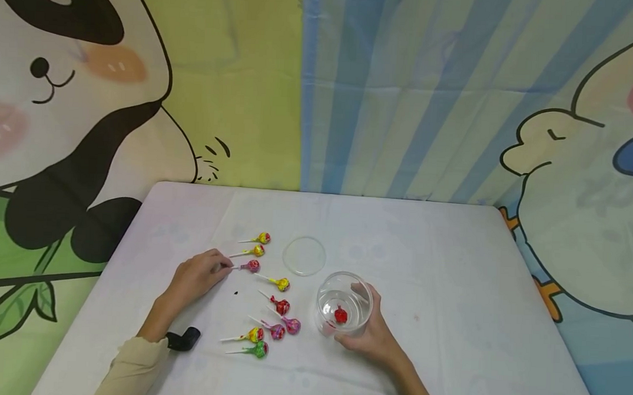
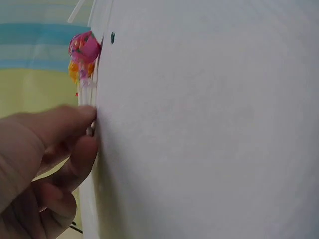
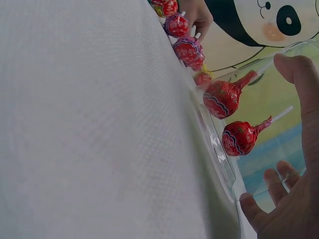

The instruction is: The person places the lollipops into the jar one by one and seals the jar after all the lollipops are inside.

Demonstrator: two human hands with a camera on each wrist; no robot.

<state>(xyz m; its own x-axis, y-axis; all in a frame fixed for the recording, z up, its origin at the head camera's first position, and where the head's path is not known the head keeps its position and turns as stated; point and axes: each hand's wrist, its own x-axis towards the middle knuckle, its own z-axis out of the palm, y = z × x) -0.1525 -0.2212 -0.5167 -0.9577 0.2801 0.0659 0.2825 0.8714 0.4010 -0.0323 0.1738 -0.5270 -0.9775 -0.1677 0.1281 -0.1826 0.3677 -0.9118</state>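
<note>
My left hand (image 1: 202, 275) pinches the white stick of a pink-wrapped lollipop (image 1: 251, 266) lying on the table. In the left wrist view, thumb and forefinger come together at the stick, below its pink head (image 2: 83, 47). My right hand (image 1: 369, 329) grips a clear round jar (image 1: 344, 282) around its right side, thumb in front. Inside the jar is a red-wrapped lollipop (image 1: 341, 314). The right wrist view shows the jar standing on the white cloth, fingers and thumb spread around its clear wall.
Yellow lollipops (image 1: 263, 237) lie behind and before the pinched one. Nearer me lie red (image 1: 281, 306), purple (image 1: 292, 325) and green (image 1: 260, 349) lollipops. A clear round lid (image 1: 304, 256) lies flat behind the jar. A small dark speck (image 1: 235, 292) marks the white tablecloth (image 1: 459, 321).
</note>
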